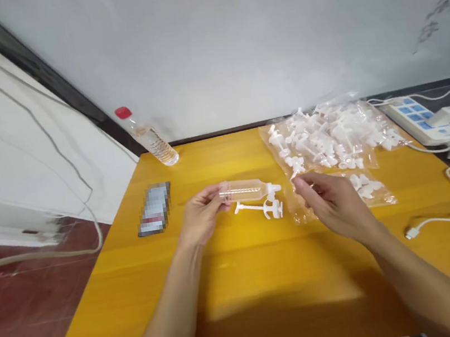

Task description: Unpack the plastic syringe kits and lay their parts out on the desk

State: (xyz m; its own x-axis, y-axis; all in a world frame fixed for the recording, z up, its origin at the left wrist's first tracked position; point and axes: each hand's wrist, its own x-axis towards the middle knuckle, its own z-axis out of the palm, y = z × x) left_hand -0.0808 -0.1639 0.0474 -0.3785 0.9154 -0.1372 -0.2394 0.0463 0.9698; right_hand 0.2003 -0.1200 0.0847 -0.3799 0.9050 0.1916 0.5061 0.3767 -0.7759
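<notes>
My left hand [202, 211] is closed around the base of a clear plastic bottle [243, 190], which is held on its side with its white nozzle tip [273, 188] pointing right. Just below the bottle is a white plastic pump-like part [272, 209] with a thin stem pointing left. My right hand [333, 200] is in a pinch to the right of the nozzle, apart from it. A bit of white shows by its fingertips; whether they hold it I cannot tell. Behind and partly under that hand lies a small clear bag [369, 185] with white plastic parts.
A large clear bag of white plastic parts [330, 136] lies at the back right. Beyond it are a power strip [420, 119] and white cables [448, 219]. A red-capped bottle [154, 144] stands at the back left, with a blurred phone-like object [154, 209] nearer.
</notes>
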